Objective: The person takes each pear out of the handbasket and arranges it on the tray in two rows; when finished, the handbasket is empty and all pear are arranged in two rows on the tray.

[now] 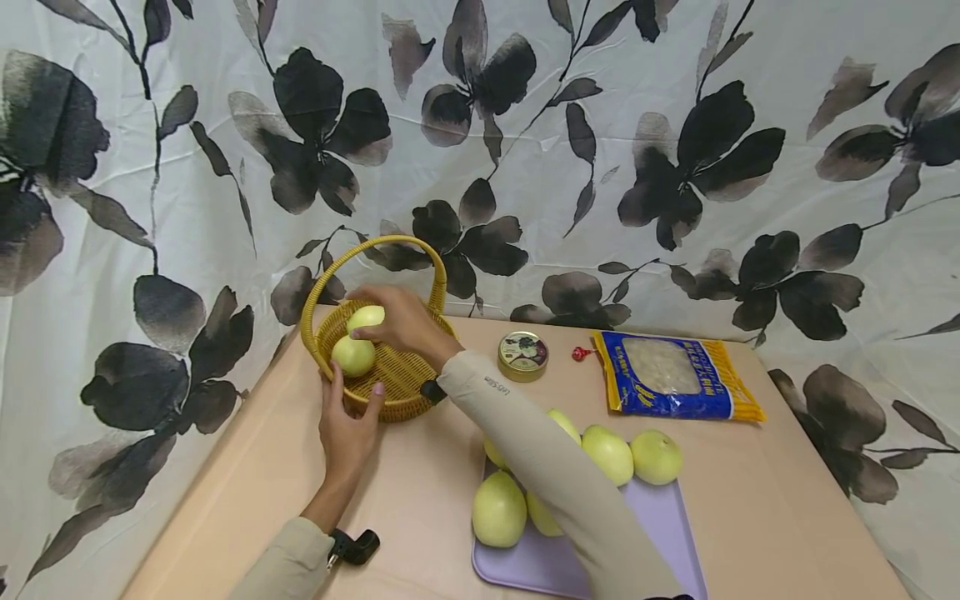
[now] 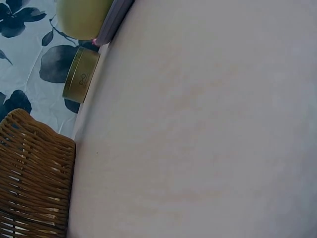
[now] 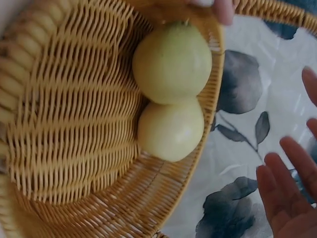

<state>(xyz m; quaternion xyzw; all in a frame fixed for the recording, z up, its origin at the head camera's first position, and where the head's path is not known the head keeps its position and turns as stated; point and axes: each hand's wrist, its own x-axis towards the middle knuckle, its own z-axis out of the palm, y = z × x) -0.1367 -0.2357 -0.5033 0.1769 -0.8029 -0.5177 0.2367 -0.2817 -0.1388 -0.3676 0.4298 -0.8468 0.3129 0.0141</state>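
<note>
A yellow wicker basket [image 1: 401, 408] with an arched handle stands at the back left of the table. Two round, pale yellow-green fruits lie inside it, the far one [image 1: 366, 317] touching the near one [image 1: 354, 357]. Reaching over the rim, my right hand [image 1: 405, 321] is above the far fruit. The right wrist view shows its fingers [image 3: 285, 193] extended and apart from both fruits. With fingers and thumb spread, my left hand [image 1: 348, 433] rests against the basket's near side. The left wrist view holds only the basket's side [image 2: 37, 178], without that hand.
A lilac tray [image 1: 517, 571] with several similar fruits [image 1: 498, 510] is partly hidden under my right forearm. Behind it are a round gold tin [image 1: 522, 356], a small red item [image 1: 580, 354] and a blue-and-yellow package [image 1: 667, 375]. A floral curtain [image 1: 570, 192] hangs behind the table.
</note>
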